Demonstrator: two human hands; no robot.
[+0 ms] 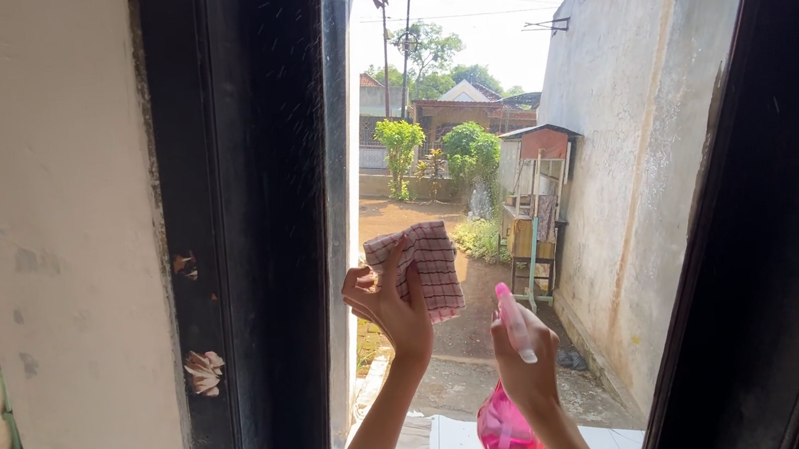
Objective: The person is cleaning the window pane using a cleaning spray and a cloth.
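My left hand (390, 301) is raised in front of the window glass (471, 146) and holds a folded checked cloth (429, 263), red and white, pressed flat toward the pane. My right hand (525, 356) is lower and to the right, gripping a pink spray bottle (508, 428) by its neck, with the pink nozzle (512, 317) pointing up toward the glass. The two hands are a short way apart.
A black window frame (261, 240) runs down the left of the pane and a slanted black frame (769, 212) down the right. A pale wall (62, 253) is at the left. Outside are a concrete wall, a dirt path, shrubs and a small wooden stand.
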